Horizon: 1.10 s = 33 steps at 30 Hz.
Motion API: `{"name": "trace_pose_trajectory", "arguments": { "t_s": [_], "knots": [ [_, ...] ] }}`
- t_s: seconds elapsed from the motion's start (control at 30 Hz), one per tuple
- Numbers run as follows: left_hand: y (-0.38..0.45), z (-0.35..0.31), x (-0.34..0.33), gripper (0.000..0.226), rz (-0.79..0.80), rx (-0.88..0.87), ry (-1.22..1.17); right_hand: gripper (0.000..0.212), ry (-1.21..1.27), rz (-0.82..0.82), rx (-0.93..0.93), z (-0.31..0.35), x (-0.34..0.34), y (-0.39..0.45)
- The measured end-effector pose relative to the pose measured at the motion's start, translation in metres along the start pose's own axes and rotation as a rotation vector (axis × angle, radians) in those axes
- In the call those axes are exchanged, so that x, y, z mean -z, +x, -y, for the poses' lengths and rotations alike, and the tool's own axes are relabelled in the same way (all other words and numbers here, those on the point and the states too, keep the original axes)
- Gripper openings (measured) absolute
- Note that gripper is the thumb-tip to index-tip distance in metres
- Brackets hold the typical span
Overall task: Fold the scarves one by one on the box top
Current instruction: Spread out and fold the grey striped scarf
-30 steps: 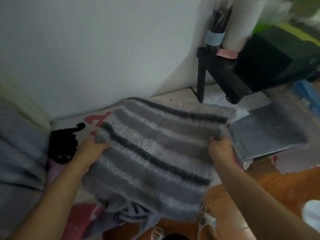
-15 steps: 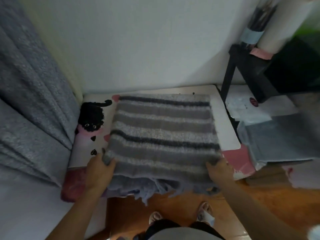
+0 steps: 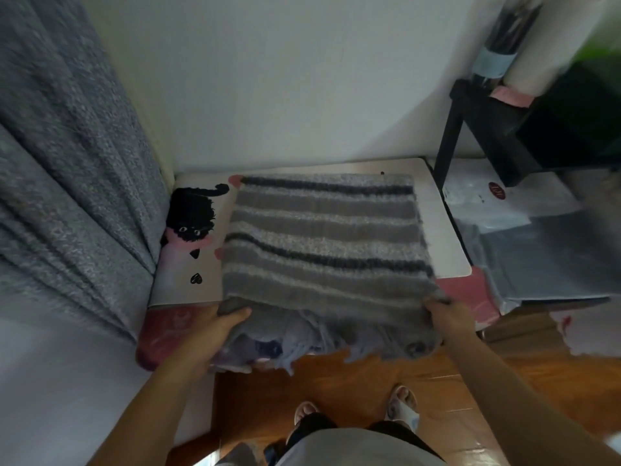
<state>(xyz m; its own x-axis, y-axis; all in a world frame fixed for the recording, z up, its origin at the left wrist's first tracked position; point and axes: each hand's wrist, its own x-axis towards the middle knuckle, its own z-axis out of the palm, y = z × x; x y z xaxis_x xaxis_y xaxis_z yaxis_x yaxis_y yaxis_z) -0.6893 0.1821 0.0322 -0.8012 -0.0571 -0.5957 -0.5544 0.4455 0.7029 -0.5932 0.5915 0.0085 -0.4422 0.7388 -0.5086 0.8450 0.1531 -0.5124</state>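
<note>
— On the box top (image 3: 443, 230), what lies there?
— A grey striped scarf (image 3: 322, 240), spread flat, its fringe hanging over the near edge.
— And the hands?
— The left hand (image 3: 215, 327) grasps the scarf's near left corner; the right hand (image 3: 448, 314) pinches the near right corner.

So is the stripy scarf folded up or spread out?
Folded. The striped scarf lies doubled on the box top, fringe hanging out below, and the left hand and right hand grip its near corners.

Fuzzy knit scarf (image 3: 322, 243), smooth box top (image 3: 443, 230), glossy wooden floor (image 3: 336, 381).
</note>
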Motion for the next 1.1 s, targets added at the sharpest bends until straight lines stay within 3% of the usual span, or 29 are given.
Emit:
{"name": "trace_pose_trajectory", "arguments": {
  "t_s": [0.1, 0.17, 0.27, 0.37, 0.4, 0.43, 0.53, 0.6, 0.67, 0.73, 0.83, 0.93, 1.0, 1.1],
  "knots": [
    [-0.007, 0.023, 0.007, 0.024, -0.006, 0.239, -0.013, 0.046, -0.3, 0.0, 0.031, -0.011, -0.007, 0.009],
    [-0.012, 0.053, 0.007, 0.036, -0.015, 0.311, 0.14, 0.044, -0.332, 0.012, 0.01, -0.023, -0.018, 0.018],
    [-0.015, 0.075, 0.011, 0.052, -0.052, 0.151, 0.334, 0.041, -0.207, 0.019, 0.06, -0.023, -0.022, 0.012],
    [-0.006, 0.06, 0.009, 0.041, -0.263, 0.074, 0.358, 0.027, -0.052, 0.063, 0.109, -0.01, -0.01, -0.007],
    [-0.003, 0.049, 0.006, 0.037, -0.264, 0.035, 0.324, 0.022, -0.012, 0.083, 0.128, -0.007, -0.005, -0.012],
    [-0.001, 0.039, 0.004, 0.033, -0.196, 0.037, 0.23, 0.019, 0.021, 0.098, 0.158, -0.006, -0.002, -0.014],
    [0.001, 0.014, 0.004, 0.028, 0.012, 0.12, -0.43, 0.016, 0.168, 0.127, 0.204, -0.007, 0.007, -0.015],
    [-0.003, 0.005, 0.008, 0.021, 0.079, 0.193, -0.708, 0.011, 0.342, 0.199, 0.159, -0.007, 0.011, -0.019],
    [-0.012, -0.004, 0.005, 0.022, 0.166, 0.207, -0.589, 0.021, 0.472, 0.314, 0.079, -0.011, 0.011, -0.02],
    [-0.021, -0.008, 0.002, 0.034, 0.351, 0.268, -0.464, 0.033, 0.489, 0.418, 0.059, -0.015, 0.011, -0.02],
    [-0.026, -0.005, 0.006, 0.048, 0.472, 0.257, -0.474, 0.034, 0.463, 0.453, 0.087, -0.008, 0.024, -0.022],
    [-0.029, 0.001, 0.013, 0.054, 0.442, 0.193, -0.522, 0.024, 0.664, 0.4, 0.131, 0.009, 0.048, -0.026],
    [-0.027, 0.016, 0.019, 0.055, 0.378, 0.22, -0.504, 0.029, 0.813, 0.413, 0.12, 0.015, 0.058, -0.028],
    [-0.03, 0.061, 0.019, 0.09, 0.373, 0.449, -0.197, 0.049, 0.803, 0.506, 0.05, 0.004, 0.048, -0.031]
  ]
}}
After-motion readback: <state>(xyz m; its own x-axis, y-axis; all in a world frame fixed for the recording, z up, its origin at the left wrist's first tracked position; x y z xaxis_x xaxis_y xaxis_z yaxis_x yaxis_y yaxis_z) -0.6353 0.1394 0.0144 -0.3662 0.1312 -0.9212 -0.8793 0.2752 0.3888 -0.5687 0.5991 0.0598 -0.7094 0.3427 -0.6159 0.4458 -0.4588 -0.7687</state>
